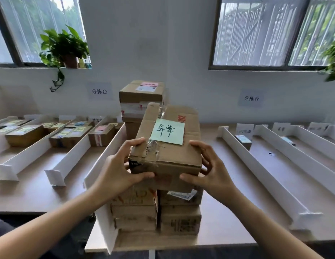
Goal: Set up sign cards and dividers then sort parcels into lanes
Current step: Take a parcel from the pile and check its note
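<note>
Gripping a brown cardboard parcel (174, 156) at its near corners, the person has it up in front of the chest, tilted so the top faces the camera. The left hand (118, 169) curls its fingers (136, 142) over the near-left top edge, thumb pressed across the front face. The right hand (209, 171) mirrors it, fingers wrapped round the right side, thumb on the front. A firm two-handed hold.

On top sits a pale green sticky note (167, 131) with two handwritten characters, so this is the sorting step: read the note, pick the lane.

The parcel is over the stacks of brown cardboard boxes (157, 212) at the middle of the beige table (237, 202). Whether it has lifted clear of the top box, I cannot tell.

To the left, white foam-board dividers (67, 163) mark lanes already loaded with flat parcels (24, 134). To the right, long white divider strips (260, 172) frame lanes holding only a few small items, with a white sign card (245, 130) standing at the far end of the nearest one.

The next move, I'd judge, calls for matching the note to a sign card, then carrying the parcel sideways, high enough to clear the divider walls, and setting it flat inside that lane. Most cards are too small to read from here, so which lane it is stays open.
</note>
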A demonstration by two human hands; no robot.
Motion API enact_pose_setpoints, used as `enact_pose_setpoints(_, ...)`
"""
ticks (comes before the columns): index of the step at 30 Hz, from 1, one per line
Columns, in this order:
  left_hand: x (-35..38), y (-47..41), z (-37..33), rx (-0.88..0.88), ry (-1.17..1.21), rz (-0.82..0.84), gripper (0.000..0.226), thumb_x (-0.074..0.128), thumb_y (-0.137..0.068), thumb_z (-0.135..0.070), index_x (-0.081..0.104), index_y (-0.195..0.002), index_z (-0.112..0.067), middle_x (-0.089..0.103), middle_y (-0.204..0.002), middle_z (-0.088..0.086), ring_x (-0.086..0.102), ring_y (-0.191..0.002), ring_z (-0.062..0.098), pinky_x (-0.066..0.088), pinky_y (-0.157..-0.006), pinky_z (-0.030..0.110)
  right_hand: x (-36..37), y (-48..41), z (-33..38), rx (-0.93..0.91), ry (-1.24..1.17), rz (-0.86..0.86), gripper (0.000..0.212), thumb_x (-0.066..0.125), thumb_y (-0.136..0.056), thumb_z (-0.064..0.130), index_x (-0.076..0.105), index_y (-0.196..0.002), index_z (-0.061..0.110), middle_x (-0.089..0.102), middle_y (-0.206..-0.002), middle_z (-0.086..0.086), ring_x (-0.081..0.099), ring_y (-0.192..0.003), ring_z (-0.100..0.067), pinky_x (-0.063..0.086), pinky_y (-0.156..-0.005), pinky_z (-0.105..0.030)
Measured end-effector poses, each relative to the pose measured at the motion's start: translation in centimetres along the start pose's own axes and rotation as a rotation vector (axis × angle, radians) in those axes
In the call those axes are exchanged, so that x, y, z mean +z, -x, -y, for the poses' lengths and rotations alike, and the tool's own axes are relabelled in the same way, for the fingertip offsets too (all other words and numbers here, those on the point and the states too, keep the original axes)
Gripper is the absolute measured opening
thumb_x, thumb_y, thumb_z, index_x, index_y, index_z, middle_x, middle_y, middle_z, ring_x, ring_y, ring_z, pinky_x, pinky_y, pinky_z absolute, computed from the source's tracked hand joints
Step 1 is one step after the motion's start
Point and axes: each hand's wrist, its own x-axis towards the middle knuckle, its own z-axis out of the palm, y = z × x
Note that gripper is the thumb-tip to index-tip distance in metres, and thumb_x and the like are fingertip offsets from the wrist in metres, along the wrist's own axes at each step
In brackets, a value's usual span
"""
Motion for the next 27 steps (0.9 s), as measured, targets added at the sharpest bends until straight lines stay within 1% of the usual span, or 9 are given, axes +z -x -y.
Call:
enact_pose_setpoints(3,2.3,-0.8,-1.6,0.059,0.028,0.027,0.082,0.088,-0.053,-0.022,0.048,-0.119,-0.048,0.060,-0.110,-0.035,0.065,-0.092,-0.004,0.052,-0.079,0.013,-2.9,1.0,0.5,-0.003,0.023,-0.050,0.076,0.089,-0.057,0.027,0.052,-0.122,0.041,0.054,-0.132,0.013,0.052,-0.126,-0.013,0.051,-0.096,-0.033)
enact_pose_setpoints(8,8.0,-2.0,-4.5,0.129,0.060,0.042,0.083,0.087,-0.053,-0.026,0.045,-0.119,-0.056,0.061,-0.109,-0.034,0.065,-0.094,-0.006,0.052,-0.082,0.014,-8.9,3.7,0.8,-0.013,0.058,-0.128,0.073,0.086,-0.059,0.011,0.053,-0.121,0.030,0.056,-0.125,0.022,0.052,-0.124,-0.008,0.051,-0.098,-0.036)
enact_pose_setpoints(11,12.6,-2.5,-6.7,0.167,0.083,0.068,0.084,0.087,-0.055,-0.025,0.044,-0.120,-0.055,0.059,-0.115,-0.031,0.064,-0.099,-0.003,0.053,-0.085,0.019,-13.4,5.9,1.1,-0.015,0.085,-0.159,0.075,0.085,-0.061,0.010,0.048,-0.124,0.026,0.054,-0.131,0.014,0.051,-0.127,-0.010,0.050,-0.099,-0.036)
enact_pose_setpoints(13,16.1,-2.7,-8.4,0.203,0.095,0.070,0.085,0.086,-0.056,-0.026,0.041,-0.120,-0.060,0.061,-0.113,-0.031,0.063,-0.100,-0.005,0.052,-0.085,0.015,-16.9,7.7,1.5,-0.017,0.113,-0.182,0.074,0.084,-0.062,0.012,0.046,-0.125,0.025,0.051,-0.134,0.012,0.050,-0.127,-0.009,0.050,-0.099,-0.033)
enact_pose_setpoints(16,21.3,-2.8,-11.2,0.238,0.109,0.080,0.086,0.085,-0.057,-0.030,0.037,-0.121,-0.061,0.062,-0.113,-0.024,0.063,-0.097,-0.006,0.052,-0.083,0.014,-21.8,10.5,1.6,-0.004,0.158,-0.205,0.075,0.083,-0.064,0.010,0.045,-0.126,0.025,0.052,-0.126,0.029,0.050,-0.123,0.000,0.051,-0.094,-0.022)
enact_pose_setpoints(18,25.1,-2.7,-12.9,0.260,0.126,0.089,0.086,0.085,-0.058,-0.024,0.038,-0.120,-0.060,0.058,-0.110,-0.036,0.060,-0.096,-0.012,0.050,-0.082,0.009,-25.2,12.5,1.4,0.024,0.169,-0.236,0.076,0.084,-0.064,0.003,0.045,-0.125,0.027,0.052,-0.121,0.037,0.050,-0.121,0.005,0.051,-0.091,-0.019)
enact_pose_setpoints(20,28.3,-2.3,-14.5,0.285,0.141,0.113,0.086,0.085,-0.059,-0.020,0.037,-0.122,-0.056,0.053,-0.112,-0.043,0.058,-0.098,-0.015,0.049,-0.082,0.008,-28.2,14.3,0.9,0.040,0.190,-0.268,0.077,0.084,-0.064,-0.002,0.046,-0.123,0.030,0.052,-0.125,0.032,0.051,-0.122,0.002,0.052,-0.094,-0.026)
enact_pose_setpoints(24,33.9,-1.4,-17.2,0.299,0.193,0.136,0.078,0.079,-0.060,-0.031,0.039,-0.127,-0.035,0.052,-0.113,-0.026,0.055,-0.099,-0.018,0.048,-0.081,0.006,-33.0,17.3,0.4,0.054,0.195,-0.315,0.079,0.084,-0.063,-0.006,0.047,-0.123,0.029,0.052,-0.135,0.004,0.052,-0.124,-0.010,0.052,-0.097,-0.037)
enact_pose_setpoints(27,37.4,-0.9,-19.2,0.315,0.220,0.150,0.077,0.079,-0.061,-0.028,0.041,-0.127,-0.025,0.052,-0.113,-0.022,0.052,-0.098,-0.022,0.045,-0.079,0.002,-35.9,19.3,0.0,0.069,0.206,-0.338,0.079,0.083,-0.063,-0.008,0.048,-0.123,0.030,0.052,-0.134,0.004,0.052,-0.124,-0.010,0.053,-0.095,-0.036)
